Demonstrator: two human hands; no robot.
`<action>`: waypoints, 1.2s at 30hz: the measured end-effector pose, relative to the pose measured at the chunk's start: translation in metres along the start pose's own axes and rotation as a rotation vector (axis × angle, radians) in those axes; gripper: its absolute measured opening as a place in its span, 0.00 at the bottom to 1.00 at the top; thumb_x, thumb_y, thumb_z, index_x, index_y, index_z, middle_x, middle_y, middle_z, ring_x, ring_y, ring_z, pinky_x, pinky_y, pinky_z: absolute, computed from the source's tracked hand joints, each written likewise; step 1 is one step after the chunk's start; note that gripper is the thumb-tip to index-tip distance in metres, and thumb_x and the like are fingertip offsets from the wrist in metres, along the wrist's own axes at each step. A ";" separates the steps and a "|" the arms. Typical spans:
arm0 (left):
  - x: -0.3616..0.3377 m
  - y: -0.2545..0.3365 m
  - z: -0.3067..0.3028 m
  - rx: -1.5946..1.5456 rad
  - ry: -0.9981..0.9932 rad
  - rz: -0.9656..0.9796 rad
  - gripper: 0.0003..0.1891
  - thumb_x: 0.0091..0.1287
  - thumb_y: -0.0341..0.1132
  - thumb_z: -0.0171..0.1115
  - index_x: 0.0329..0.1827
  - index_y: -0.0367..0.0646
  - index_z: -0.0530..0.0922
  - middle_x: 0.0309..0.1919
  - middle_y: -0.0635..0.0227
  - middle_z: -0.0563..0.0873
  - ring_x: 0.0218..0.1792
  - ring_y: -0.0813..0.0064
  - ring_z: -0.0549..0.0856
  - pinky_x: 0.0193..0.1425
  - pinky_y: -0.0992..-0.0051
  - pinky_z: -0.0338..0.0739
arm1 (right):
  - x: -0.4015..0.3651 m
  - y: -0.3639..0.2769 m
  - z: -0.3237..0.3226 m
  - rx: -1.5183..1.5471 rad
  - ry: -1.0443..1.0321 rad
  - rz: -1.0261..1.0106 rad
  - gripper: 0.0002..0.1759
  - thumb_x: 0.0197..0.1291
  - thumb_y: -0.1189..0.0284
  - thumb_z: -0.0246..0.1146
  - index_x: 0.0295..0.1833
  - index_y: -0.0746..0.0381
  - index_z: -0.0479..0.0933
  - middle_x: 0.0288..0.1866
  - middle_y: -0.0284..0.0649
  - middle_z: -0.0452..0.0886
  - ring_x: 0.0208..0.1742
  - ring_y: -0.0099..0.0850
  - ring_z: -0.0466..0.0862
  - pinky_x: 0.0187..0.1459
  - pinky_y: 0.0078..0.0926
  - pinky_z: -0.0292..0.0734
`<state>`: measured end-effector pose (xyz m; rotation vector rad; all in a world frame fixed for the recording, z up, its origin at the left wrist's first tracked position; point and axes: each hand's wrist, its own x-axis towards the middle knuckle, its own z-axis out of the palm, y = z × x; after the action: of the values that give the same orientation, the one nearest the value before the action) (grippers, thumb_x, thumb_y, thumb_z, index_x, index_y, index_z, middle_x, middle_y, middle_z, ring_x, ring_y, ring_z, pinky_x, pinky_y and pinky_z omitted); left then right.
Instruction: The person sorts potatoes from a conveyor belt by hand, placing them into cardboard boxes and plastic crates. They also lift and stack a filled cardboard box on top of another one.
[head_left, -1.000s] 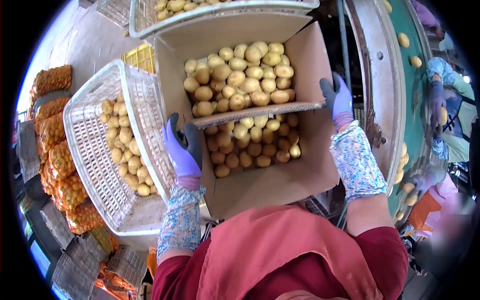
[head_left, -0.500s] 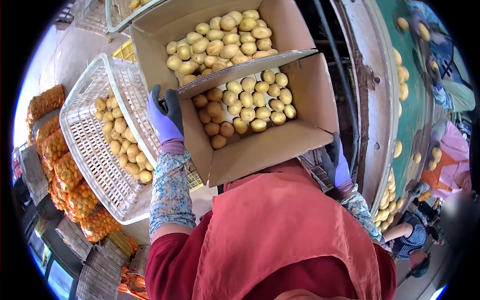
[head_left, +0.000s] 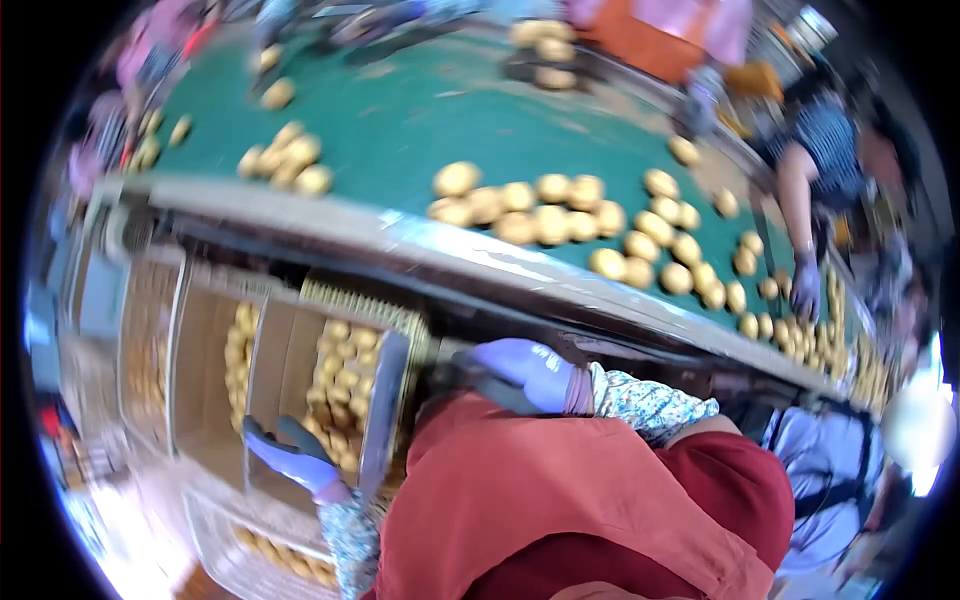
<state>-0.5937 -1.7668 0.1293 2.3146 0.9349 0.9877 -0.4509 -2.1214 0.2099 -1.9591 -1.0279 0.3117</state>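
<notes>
My left hand point(head_left: 292, 462), in a purple and dark grey glove, is at the side of the near cardboard box point(head_left: 375, 420), thumb and fingers apart. Whether it touches the cardboard is hard to tell through the blur. Potatoes point(head_left: 345, 385) fill the visible part of that box, some browner than others. My right hand point(head_left: 525, 375), gloved alike, is apart from the box, between my apron and the sorting belt's edge. Its fingers stretch left, with nothing seen in them, though their dark tips blend into the shadow.
Loose potatoes point(head_left: 550, 205) lie on a green belt point(head_left: 400, 110) behind a metal rail point(head_left: 400, 232). More boxes point(head_left: 205, 370) of potatoes stand in a row at left, a white crate point(head_left: 215, 530) below. Across the belt, a co-worker's gloved hand point(head_left: 806, 285) is among potatoes.
My view has swung right toward the belt, so the boxes now appear at lower left. My right hand has left the box corner; my left hand stays at the box side.
</notes>
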 end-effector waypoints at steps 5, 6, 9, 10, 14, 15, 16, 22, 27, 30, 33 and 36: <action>-0.045 0.203 0.044 -0.211 -0.353 0.613 0.25 0.74 0.26 0.59 0.74 0.30 0.69 0.71 0.44 0.75 0.72 0.48 0.75 0.76 0.55 0.68 | -0.097 0.024 -0.079 -0.097 0.346 -0.072 0.21 0.66 0.71 0.67 0.64 0.63 0.80 0.51 0.52 0.86 0.51 0.52 0.86 0.52 0.46 0.83; -0.047 0.244 0.048 -0.236 -0.393 0.759 0.25 0.75 0.27 0.60 0.73 0.29 0.69 0.71 0.43 0.75 0.72 0.47 0.75 0.77 0.55 0.68 | -0.119 0.028 -0.096 -0.169 0.465 -0.064 0.22 0.67 0.71 0.66 0.65 0.63 0.79 0.51 0.52 0.86 0.51 0.53 0.86 0.53 0.46 0.83; -0.049 0.298 0.090 -0.332 -0.523 0.914 0.27 0.75 0.31 0.62 0.74 0.30 0.69 0.71 0.43 0.76 0.72 0.48 0.75 0.76 0.56 0.68 | -0.191 0.053 -0.117 -0.330 0.857 0.100 0.20 0.68 0.69 0.64 0.63 0.62 0.79 0.49 0.52 0.85 0.49 0.55 0.85 0.50 0.47 0.82; -0.048 0.317 0.104 -0.370 -0.564 0.935 0.28 0.75 0.33 0.62 0.74 0.30 0.69 0.71 0.43 0.76 0.71 0.49 0.75 0.76 0.56 0.68 | -0.213 0.049 -0.121 -0.416 1.020 0.155 0.20 0.66 0.71 0.66 0.63 0.63 0.79 0.45 0.51 0.85 0.47 0.54 0.85 0.48 0.46 0.82; -0.040 0.364 0.205 -0.026 -1.079 1.268 0.39 0.69 0.61 0.64 0.77 0.47 0.70 0.72 0.51 0.78 0.72 0.50 0.75 0.77 0.44 0.64 | -0.275 -0.008 -0.113 -0.366 1.177 0.614 0.19 0.67 0.70 0.64 0.63 0.59 0.80 0.40 0.47 0.85 0.42 0.47 0.86 0.45 0.46 0.82; -0.054 0.371 0.215 -0.177 -0.732 1.698 0.31 0.78 0.56 0.53 0.72 0.39 0.73 0.69 0.46 0.79 0.70 0.44 0.76 0.75 0.53 0.68 | -0.286 -0.005 -0.095 -0.378 1.279 0.593 0.20 0.67 0.69 0.64 0.63 0.59 0.80 0.40 0.47 0.85 0.42 0.49 0.85 0.45 0.46 0.82; -0.100 0.385 0.206 -0.379 -1.099 1.418 0.28 0.76 0.36 0.60 0.75 0.31 0.69 0.73 0.43 0.74 0.71 0.49 0.75 0.76 0.60 0.68 | -0.297 -0.011 -0.082 -0.328 1.272 0.702 0.19 0.68 0.68 0.63 0.63 0.59 0.80 0.44 0.48 0.86 0.44 0.50 0.86 0.46 0.45 0.82; -0.166 0.434 0.206 -0.372 -1.196 1.838 0.24 0.75 0.35 0.50 0.71 0.33 0.73 0.74 0.38 0.72 0.73 0.38 0.70 0.78 0.53 0.64 | -0.291 -0.047 0.003 -0.246 1.364 1.009 0.22 0.69 0.63 0.61 0.64 0.61 0.79 0.56 0.51 0.86 0.56 0.54 0.85 0.57 0.47 0.81; -0.149 0.423 0.195 -0.455 -1.022 2.164 0.29 0.79 0.56 0.50 0.70 0.42 0.76 0.68 0.50 0.81 0.70 0.43 0.76 0.73 0.44 0.66 | -0.260 -0.055 0.052 -0.097 1.455 1.090 0.23 0.72 0.61 0.61 0.67 0.60 0.79 0.63 0.50 0.84 0.62 0.51 0.83 0.62 0.44 0.80; -0.148 0.416 0.198 -0.464 -0.976 2.155 0.28 0.79 0.56 0.50 0.68 0.43 0.78 0.67 0.53 0.82 0.70 0.44 0.76 0.73 0.42 0.66 | -0.248 -0.056 0.058 -0.180 1.341 1.046 0.22 0.71 0.62 0.61 0.66 0.60 0.78 0.59 0.51 0.85 0.59 0.53 0.84 0.59 0.47 0.80; -0.150 0.417 0.193 -0.501 -1.003 2.161 0.28 0.78 0.57 0.51 0.66 0.43 0.79 0.65 0.54 0.83 0.67 0.45 0.77 0.70 0.44 0.69 | -0.243 -0.047 0.055 -0.234 1.297 1.042 0.21 0.70 0.63 0.61 0.63 0.60 0.79 0.56 0.51 0.86 0.56 0.54 0.84 0.56 0.50 0.80; -0.146 0.418 0.200 -0.312 -1.103 2.090 0.26 0.79 0.47 0.51 0.71 0.38 0.74 0.71 0.44 0.75 0.74 0.41 0.69 0.76 0.51 0.64 | -0.232 -0.037 0.043 -0.262 1.286 1.081 0.20 0.69 0.64 0.62 0.62 0.61 0.79 0.54 0.52 0.86 0.54 0.55 0.84 0.54 0.50 0.80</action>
<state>-0.3475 -2.1796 0.1966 2.1865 -2.1439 -0.0090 -0.6407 -2.2631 0.1764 -2.1509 0.8669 -0.5221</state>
